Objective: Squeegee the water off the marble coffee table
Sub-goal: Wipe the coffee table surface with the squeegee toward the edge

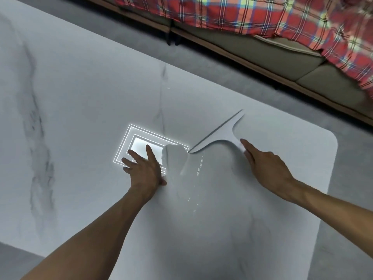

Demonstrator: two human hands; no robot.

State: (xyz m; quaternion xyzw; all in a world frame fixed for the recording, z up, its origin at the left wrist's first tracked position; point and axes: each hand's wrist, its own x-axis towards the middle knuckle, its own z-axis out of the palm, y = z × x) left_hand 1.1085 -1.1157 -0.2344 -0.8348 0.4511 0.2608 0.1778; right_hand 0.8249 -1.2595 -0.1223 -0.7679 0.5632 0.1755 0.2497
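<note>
Two bare forearms reach in from the bottom edge, nearest the lens, over one marble surface (80, 98), pale with grey veining and a rounded corner at the right. Beyond its far edge stands one sofa (262, 55) with a red plaid blanket (262, 15) draped over it, on grey floor.

One white squeegee (220, 134) rests blade-down near that right corner. Its blade runs diagonally, and its handle sweeps back to the right hand (268, 164), whose fingers (247, 145) close around the handle end, likely so the blade can be dragged toward the body.

One white cloth (175, 158), bunched, sits just beside the blade's near tip, probably to catch what the blade pushes. The left hand (145, 168) lies against it with fingers (150, 151) spread flat, and seems to press rather than grip.

One thin trail of water (199, 168) glints below the blade tip, beside the cloth; that appears to be what remains. One bright rectangular ceiling-light reflection (139, 142) shows under the left hand.
</note>
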